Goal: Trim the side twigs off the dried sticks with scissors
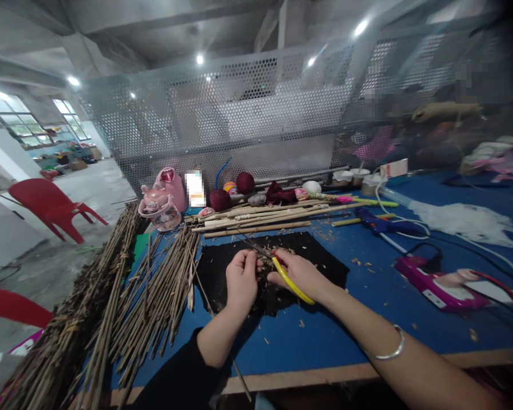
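Scissors [291, 283] Held over Black Cloth [327, 265]

Position: mid-tabletop [346, 336], handle toward me, blades angled forward and left, close to my left hand. Right fingers [286, 260]: closed on the scissors beside the yellow handle. Left fingers [240, 259]: curled narrow near the blades; I cannot tell what they pinch. Dry plant scraps [287, 261] lie around my right fingers.

Markings: the white item [195, 189] at the rear carries print, pixelated and unreadable. One pale stick [242, 217] shows dark characters too small for me to read. The magenta unit [441, 289] bears a white label, illegible.

Containers: a clear pinkish container [165, 221] stands at left rear; I cannot identify its contents. Small tubs [344, 178] stand at right rear; a thin rod rises from one.
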`<state>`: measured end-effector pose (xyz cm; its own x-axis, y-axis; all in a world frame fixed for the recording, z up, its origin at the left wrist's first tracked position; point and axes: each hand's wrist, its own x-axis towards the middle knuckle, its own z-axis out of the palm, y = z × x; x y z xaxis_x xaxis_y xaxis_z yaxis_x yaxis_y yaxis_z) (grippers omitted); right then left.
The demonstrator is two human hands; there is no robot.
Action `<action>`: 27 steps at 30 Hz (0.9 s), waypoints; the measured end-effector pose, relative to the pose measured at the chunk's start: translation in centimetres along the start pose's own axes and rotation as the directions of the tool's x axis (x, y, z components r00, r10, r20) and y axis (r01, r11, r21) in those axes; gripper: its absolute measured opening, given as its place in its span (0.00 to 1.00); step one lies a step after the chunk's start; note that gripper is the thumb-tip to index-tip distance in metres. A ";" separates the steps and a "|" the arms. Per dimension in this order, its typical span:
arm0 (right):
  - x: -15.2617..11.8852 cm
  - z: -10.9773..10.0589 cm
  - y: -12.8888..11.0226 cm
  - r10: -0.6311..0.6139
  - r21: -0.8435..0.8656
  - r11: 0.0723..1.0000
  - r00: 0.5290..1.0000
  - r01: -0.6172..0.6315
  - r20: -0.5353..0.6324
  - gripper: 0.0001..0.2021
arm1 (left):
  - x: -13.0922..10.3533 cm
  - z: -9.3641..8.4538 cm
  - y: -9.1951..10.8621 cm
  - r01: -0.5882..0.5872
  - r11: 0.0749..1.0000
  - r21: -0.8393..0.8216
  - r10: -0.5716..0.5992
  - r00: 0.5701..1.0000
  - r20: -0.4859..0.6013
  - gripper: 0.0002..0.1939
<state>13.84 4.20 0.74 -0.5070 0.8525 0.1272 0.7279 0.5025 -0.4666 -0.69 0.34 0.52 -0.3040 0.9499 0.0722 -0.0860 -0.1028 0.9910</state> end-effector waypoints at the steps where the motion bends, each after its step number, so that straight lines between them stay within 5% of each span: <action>1: 0.0 0.0 0.0 0.004 0.001 1.000 1.000 -0.004 0.000 0.17 | 0.0 0.1 -0.1 0.002 1.000 0.000 -0.002 1.000 0.007 0.15; 10: 0.3 -0.2 0.3 0.021 0.022 1.000 1.000 -0.020 -0.020 0.17 | 0.1 0.2 -0.4 -0.022 0.998 -0.058 0.026 0.997 0.068 0.13; 27: 0.1 -0.5 0.2 -0.060 0.016 0.998 0.998 0.061 -0.036 0.26 | 0.6 -0.4 -0.4 -0.105 0.987 0.125 0.100 0.994 0.046 0.13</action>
<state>14.15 4.50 1.07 -0.5325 0.8255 0.1868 0.6882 0.5508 -0.4722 -1.17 0.79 0.16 -0.2670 0.9474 0.1764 0.0656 -0.1648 0.9841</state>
